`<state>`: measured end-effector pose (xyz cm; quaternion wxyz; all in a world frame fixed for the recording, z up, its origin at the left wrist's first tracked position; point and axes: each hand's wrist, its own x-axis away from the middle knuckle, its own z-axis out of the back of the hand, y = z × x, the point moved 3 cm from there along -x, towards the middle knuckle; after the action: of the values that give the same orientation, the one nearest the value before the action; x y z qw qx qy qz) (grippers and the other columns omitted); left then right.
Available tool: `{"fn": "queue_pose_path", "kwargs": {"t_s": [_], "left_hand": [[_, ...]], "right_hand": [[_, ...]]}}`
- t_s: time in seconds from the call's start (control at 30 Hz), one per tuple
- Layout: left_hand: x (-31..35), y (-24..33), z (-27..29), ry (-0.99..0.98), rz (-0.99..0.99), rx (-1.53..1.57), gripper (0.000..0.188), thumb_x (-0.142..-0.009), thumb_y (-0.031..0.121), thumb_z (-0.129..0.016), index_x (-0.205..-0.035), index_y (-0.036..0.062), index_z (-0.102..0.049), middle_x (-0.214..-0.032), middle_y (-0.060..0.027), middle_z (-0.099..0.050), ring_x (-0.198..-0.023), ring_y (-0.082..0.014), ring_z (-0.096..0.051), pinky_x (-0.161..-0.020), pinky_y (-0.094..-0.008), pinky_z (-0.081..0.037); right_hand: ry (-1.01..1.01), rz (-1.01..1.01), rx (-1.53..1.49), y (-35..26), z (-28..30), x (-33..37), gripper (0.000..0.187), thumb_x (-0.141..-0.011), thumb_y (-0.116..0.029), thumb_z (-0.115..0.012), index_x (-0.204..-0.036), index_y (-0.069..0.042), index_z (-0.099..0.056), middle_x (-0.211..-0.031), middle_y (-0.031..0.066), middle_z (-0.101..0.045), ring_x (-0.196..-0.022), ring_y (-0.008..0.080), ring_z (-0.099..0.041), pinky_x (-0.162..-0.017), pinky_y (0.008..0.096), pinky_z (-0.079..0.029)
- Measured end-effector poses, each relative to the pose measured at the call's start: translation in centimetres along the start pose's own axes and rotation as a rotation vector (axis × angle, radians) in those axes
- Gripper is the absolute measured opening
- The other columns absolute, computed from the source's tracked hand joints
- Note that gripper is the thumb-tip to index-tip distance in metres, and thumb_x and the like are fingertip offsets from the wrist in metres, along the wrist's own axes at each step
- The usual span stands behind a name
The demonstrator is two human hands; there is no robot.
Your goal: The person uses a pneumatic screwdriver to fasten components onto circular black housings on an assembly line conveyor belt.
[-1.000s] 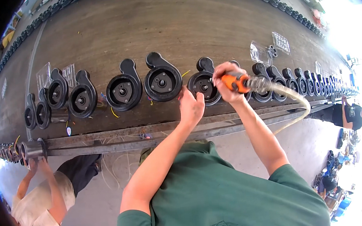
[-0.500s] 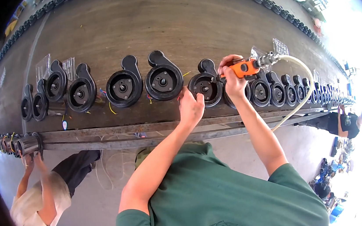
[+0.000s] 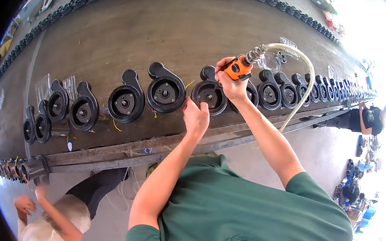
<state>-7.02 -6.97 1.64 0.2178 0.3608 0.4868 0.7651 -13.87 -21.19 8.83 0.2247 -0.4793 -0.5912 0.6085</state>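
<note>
Head view, read with twelve at its top edge: I have the right hand point(image 3: 230, 80) clamped around an orange pneumatic driver point(image 3: 238, 68), at two o'clock of the black blower housing point(image 3: 208, 99) resting on the desk point(image 3: 114, 39). The left hand point(image 3: 196, 117) is at seven o'clock of that housing, its thumb by the rim; I cannot tell whether it grips or merely steadies. The hands are apart.

The driver's tip is hidden from me, so contact is unclear. It leans, and running it at that angle could make the bit skid toward the left fingers or scar the housing. Torque might also spin the housing if the left hand's hold is light. The clear air hose point(image 3: 311, 68), arching toward three o'clock, could tug the tool off line, and the yellow wire point(image 3: 190, 84) at ten could get pinched between neighbouring housings.
</note>
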Motion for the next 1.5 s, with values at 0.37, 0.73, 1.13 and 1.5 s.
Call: {"fn": "queue_pose_path", "kwargs": {"t_s": [0.37,0.73,1.13,1.5], "left_hand": [[-0.6,-2.5,-1.4,0.142,-0.22,0.107,0.042,-0.09,0.018,-0.058,-0.121,-0.0082,-0.048,-0.112,-0.0344,-0.061,-0.109,-0.0487,-0.06,-0.098,-0.0515,-0.047],[-1.4,-3.2,-1.4,-0.003,-0.13,0.16,0.043,-0.091,0.018,-0.058,-0.124,-0.0087,-0.051,-0.117,-0.0336,-0.064,-0.112,-0.0493,-0.061,-0.099,-0.0502,-0.048],[-1.2,-2.6,-0.9,-0.046,-0.08,0.122,0.042,-0.092,0.02,-0.059,-0.124,-0.0072,-0.051,-0.112,-0.0324,-0.067,-0.107,-0.0476,-0.065,-0.095,-0.05,-0.051],[-0.9,-1.9,-0.4,0.016,-0.153,0.013,0.039,-0.092,0.018,-0.061,-0.118,-0.0087,-0.051,-0.101,-0.0312,-0.067,-0.098,-0.0462,-0.067,-0.09,-0.0493,-0.052]], "right_hand": [[0.085,0.097,0.031,-1.1,-0.3,1.9,0.021,-0.08,0.008,-0.065,-0.101,0.002,-0.064,-0.087,0.0056,-0.068,-0.074,0.0109,-0.065,-0.063,0.0244,-0.053],[0.037,-0.044,-0.035,-2.0,0.2,3.6,0.025,-0.08,0.008,-0.065,-0.103,0.0,-0.06,-0.088,0.0059,-0.067,-0.074,0.0111,-0.064,-0.066,0.0253,-0.054],[0.09,-0.086,-0.181,-2.5,0.8,4.8,0.027,-0.081,0.009,-0.057,-0.105,0.0,-0.057,-0.087,0.0082,-0.063,-0.069,0.0126,-0.061,-0.061,0.0246,-0.051],[-0.156,0.042,-0.106,-2.7,0.9,6.6,0.02,-0.083,0.006,-0.063,-0.101,0.0,-0.056,-0.093,0.0114,-0.061,-0.072,0.0136,-0.061,-0.064,0.0274,-0.053]]}}
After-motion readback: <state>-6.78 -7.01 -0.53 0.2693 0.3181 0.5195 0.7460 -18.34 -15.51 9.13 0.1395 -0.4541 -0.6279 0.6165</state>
